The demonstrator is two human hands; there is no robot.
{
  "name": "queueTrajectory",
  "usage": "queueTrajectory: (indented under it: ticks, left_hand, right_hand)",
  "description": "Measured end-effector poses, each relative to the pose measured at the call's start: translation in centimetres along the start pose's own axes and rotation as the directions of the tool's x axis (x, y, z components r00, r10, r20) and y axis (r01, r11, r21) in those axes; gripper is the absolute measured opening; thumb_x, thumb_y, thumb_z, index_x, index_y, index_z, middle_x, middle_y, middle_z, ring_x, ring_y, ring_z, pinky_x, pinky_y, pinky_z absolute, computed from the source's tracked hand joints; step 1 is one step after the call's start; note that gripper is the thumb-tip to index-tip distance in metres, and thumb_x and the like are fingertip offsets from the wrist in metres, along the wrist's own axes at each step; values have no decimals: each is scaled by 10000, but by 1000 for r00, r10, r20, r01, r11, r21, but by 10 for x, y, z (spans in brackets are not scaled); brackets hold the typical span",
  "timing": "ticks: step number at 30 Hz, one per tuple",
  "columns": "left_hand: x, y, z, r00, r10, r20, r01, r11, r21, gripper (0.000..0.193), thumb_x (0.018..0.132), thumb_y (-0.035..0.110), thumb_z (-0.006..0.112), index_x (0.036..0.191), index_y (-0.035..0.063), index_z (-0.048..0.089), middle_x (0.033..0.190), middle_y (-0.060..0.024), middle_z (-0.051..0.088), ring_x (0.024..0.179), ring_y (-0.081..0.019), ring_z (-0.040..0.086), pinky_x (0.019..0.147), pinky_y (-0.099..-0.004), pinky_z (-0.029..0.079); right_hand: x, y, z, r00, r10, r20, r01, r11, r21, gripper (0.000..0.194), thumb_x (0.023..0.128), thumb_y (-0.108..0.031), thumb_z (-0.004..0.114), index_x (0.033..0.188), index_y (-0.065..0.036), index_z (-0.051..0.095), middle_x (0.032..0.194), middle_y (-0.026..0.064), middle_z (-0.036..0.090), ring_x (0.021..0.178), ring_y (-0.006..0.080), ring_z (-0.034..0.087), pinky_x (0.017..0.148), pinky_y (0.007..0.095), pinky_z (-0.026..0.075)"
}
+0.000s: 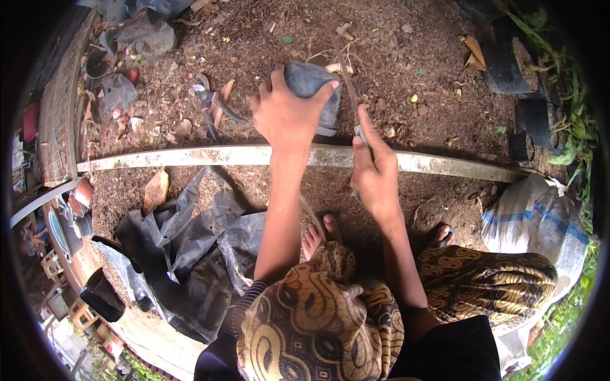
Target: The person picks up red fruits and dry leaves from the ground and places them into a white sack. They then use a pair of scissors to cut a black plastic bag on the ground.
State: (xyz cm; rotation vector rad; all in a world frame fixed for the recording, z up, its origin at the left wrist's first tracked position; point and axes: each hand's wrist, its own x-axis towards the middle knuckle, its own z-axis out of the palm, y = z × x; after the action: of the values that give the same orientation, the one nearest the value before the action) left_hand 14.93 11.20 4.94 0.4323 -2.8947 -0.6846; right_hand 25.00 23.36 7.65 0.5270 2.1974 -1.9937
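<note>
My left hand (293, 112) grips a dark plastic planting bag (310, 81) that lies on its side on the soil, its thumb and fingers spread round it. Pale cut stem and thin roots (340, 68) show at the bag's far end. In my right hand (374, 166) is the handle of a saw with a long, narrow, rusty toothed blade (348, 78), pointing away from me just right of the bag. The blade's far tip blends into the soil. Pruning shears (208, 102) with dark handles lie left of my left hand, beside a dry leaf.
A whitish metal bar (228, 155) crosses under my forearms. Crumpled black plastic sheeting (200, 247) lies at the lower left, near a black pot (102, 295). A white woven sack with blue stripes (533, 214) stands at the right. Black planting bags (507, 71) line the upper right, beside green plants (567, 109).
</note>
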Motion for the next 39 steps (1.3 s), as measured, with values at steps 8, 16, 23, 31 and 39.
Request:
queueTrajectory:
  ticks: [8, 16, 23, 31, 39]
  left_hand:
    - [1, -2, -1, 1000, 13, 23, -12, 999, -42, 893, 662, 631, 814, 1356, 107, 612, 1179, -216, 678, 1078, -403, 674, 902, -510, 546]
    - [-1, 7, 7, 998, 61, 1, -61, 998, 3, 863, 665, 617, 807, 1355, 133, 622, 1195, -177, 684, 1125, -431, 617, 899, -521, 541]
    - [-1, 6, 10, 999, 15, -28, -16, 1000, -9, 801, 669, 594, 816, 1305, 137, 652, 1214, -172, 675, 1149, -439, 595, 921, -527, 523]
    - [-5, 0, 15, 997, 40, -64, -42, 998, -40, 789, 670, 564, 833, 1305, 138, 638, 1203, -189, 647, 1137, -462, 552, 801, -550, 568]
    - [-9, 5, 15, 994, 29, -108, -31, 999, -16, 754, 671, 540, 833, 1296, 162, 648, 1214, -155, 643, 1144, -459, 546, 809, -567, 564]
  right_hand:
    - [-3, 3, 2, 1000, -1, 0, 1, 999, -38, 498, 1014, -25, 450, 1509, -27, 406, 1296, 319, 591, 1022, 265, 623, 913, 340, 479]
    - [35, 5, 8, 999, -36, -17, 31, 973, -228, 496, 1012, -27, 449, 1507, -29, 413, 1258, 325, 619, 938, 246, 669, 860, 334, 509]
    - [6, 24, 10, 996, -87, -27, 84, 992, -93, 529, 1026, -43, 425, 1550, -46, 359, 631, -34, 476, 472, 36, 382, 442, 235, 376]
    - [19, 32, 13, 988, -150, -36, 146, 985, -95, 511, 1042, -67, 433, 1550, -61, 368, 622, -46, 456, 475, 32, 394, 436, 234, 386]
    - [53, 22, 14, 984, -179, 10, 178, 972, -151, 506, 1039, -74, 451, 1541, -61, 387, 639, -37, 472, 476, 32, 401, 433, 230, 369]
